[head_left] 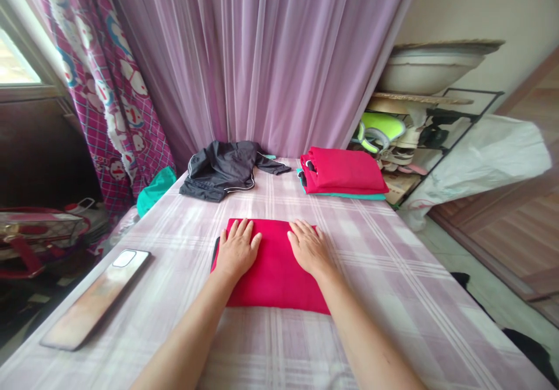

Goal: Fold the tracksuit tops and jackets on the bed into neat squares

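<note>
Folded red cloth (pixel 274 273) | likely light, soft, limp | our left hand (pixel 237 247) and right hand (pixel 310 248) rest flat on it, fingers extended, gripping nothing | we'd support left and right edges

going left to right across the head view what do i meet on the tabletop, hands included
Phone → left hand → right hand → red pile. Left out as overlapping: dark garment, red cloth under the hands.

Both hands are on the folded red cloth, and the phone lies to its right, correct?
Not the side: the head view shows the phone lying to the left of the folded red cloth. The left hand and right hand are indeed on it.
</note>
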Demonstrator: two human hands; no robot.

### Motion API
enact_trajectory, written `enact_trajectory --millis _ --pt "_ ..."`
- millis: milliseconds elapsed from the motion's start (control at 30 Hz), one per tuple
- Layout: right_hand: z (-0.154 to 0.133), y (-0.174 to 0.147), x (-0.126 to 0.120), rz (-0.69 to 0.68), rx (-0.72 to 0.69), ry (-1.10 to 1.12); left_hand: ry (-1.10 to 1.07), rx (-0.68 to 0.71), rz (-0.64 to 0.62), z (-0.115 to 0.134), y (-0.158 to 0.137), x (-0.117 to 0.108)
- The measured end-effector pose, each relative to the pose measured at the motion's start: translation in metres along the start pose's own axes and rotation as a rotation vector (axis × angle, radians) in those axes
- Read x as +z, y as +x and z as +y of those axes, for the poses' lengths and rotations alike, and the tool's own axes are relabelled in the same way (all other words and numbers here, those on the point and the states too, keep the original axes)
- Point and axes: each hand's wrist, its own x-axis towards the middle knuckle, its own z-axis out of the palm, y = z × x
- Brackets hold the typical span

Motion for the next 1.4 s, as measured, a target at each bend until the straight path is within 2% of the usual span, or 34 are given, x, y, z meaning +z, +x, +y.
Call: enact_trajectory --millis 133,267,433,467,600,733,933,1033,1233,1333,1400 --pt "0.019 -0.004 0.002 -0.008 0.022 0.003 0.017 -0.032 0.009 -0.015 -0.008 0.001" --pt "0.034 -0.009 0.007 0.027 0.068 0.051 0.003 -0.047 0.031 -0.041 -0.016 0.010" --pt "0.042 -0.017 0.015 0.111 0.124 0.114 -0.023 0.191 0.111 -0.063 -0.016 0.021" --pt "0.043 -0.019 0.016 0.134 0.123 0.135 -0.039 0.179 0.122 -0.064 -0.015 0.023" --pt "0.050 -0.027 0.018 0.238 0.119 0.218 -0.168 -0.024 0.188 -0.063 -0.015 0.024" --pt "0.055 -0.032 0.018 0.269 0.139 0.260 -0.304 -0.148 0.257 -0.065 -0.026 0.020" --pt "0.060 -0.032 0.021 0.288 0.183 0.292 -0.359 -0.164 0.386 -0.073 -0.038 0.012" --pt "0.060 -0.032 0.022 0.293 0.202 0.304 -0.325 -0.173 0.362 -0.072 -0.038 0.010" --pt "0.055 -0.033 0.015 0.197 0.263 0.311 -0.224 -0.264 0.231 -0.063 -0.032 0.002" --pt "0.055 -0.033 0.013 0.211 0.233 0.337 -0.256 -0.279 0.207 -0.059 -0.030 -0.002" --pt "0.055 -0.033 0.013 0.240 0.216 0.368 -0.318 -0.257 0.240 -0.057 -0.032 -0.004"
